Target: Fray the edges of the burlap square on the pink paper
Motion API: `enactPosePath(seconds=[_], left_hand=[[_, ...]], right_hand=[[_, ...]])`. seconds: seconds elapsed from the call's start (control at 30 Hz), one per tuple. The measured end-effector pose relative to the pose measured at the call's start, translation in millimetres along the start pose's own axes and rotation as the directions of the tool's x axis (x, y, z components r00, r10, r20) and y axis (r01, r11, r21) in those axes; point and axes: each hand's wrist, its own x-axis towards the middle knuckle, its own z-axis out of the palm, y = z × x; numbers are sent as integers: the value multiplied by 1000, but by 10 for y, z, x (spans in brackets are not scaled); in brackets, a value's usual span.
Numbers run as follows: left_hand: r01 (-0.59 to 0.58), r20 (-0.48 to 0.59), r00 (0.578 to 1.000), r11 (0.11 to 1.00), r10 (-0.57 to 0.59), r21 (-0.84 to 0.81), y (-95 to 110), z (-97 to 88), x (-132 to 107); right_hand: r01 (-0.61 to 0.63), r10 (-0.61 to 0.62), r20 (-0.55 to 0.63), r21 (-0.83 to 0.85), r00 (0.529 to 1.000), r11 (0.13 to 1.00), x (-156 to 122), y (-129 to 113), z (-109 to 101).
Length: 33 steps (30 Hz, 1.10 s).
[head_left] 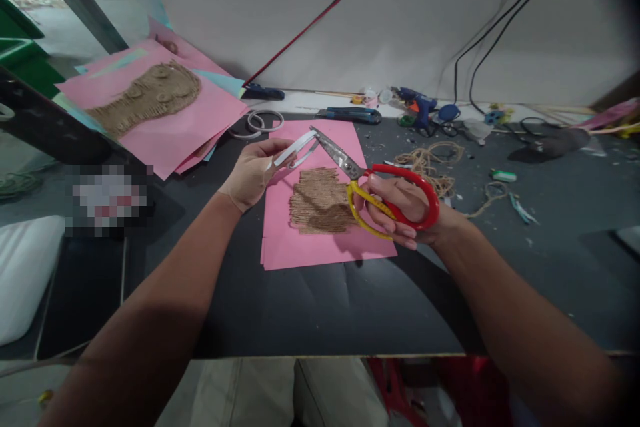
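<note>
My left hand (251, 177), in a pale thin covering, pinches a white ring (296, 148) at its near side. The ring is tilted edge-on, above a sheet of pink paper (280, 247). My right hand (395, 203) has its fingers through the red and yellow handles of a pair of scissors (349, 163). The scissors' tips meet the far end of the ring; whether they cut into it is too small to tell. Beneath both hands, a patch of brown twine laid in close rows (320, 203) lies on the paper.
Twine-covered pink sheets (210, 123) are stacked at the back left. Behind lie more white rings (265, 121), a utility knife (353, 115) and a blue glue gun (420, 103). Loose twine (435, 163) sits right of the scissors. Cables hang down the back wall (300, 13).
</note>
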Motion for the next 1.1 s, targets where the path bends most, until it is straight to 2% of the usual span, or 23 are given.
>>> enactPosePath(seconds=[0.1, 0.33, 0.57, 0.63, 0.73, 0.83, 0.93, 1.03, 1.1], left_hand=[[-11, 4, 1000, 1000, 11, -6, 6, 10, 2], [-51, -25, 998, 998, 51, 26, 8, 25, 15], [-137, -198, 964, 970, 177, 201, -73, -12, 80], [-157, -222, 946, 932, 237, 325, -97, -40, 84], [-190, -198, 920, 828, 338, 527, -132, -66, 75], [-240, -142, 905, 757, 401, 607, -154, -50, 61], [-271, -115, 905, 763, 409, 587, -127, -20, 46], [-226, -128, 942, 870, 310, 438, -58, -13, 22], [-205, -94, 965, 930, 244, 305, -10, -19, -3]], right_hand=[[6, -6, 25, -7, 1000, 1000, -5, -11, 21], [40, -40, -7, 40, 999, 998, -14, -36, 57], [76, -74, -41, 44, 996, 996, 15, -12, 29], [77, -76, -39, 36, 996, 996, 24, -1, 16], [74, -72, -54, 28, 996, 997, 26, 8, 5], [71, -70, -55, 21, 996, 997, 24, 14, 11], [70, -69, -32, 13, 997, 997, 27, 17, 25], [72, -72, -36, 3, 997, 997, 36, 22, 28], [70, -70, -49, -6, 996, 998, 43, 31, 20]])
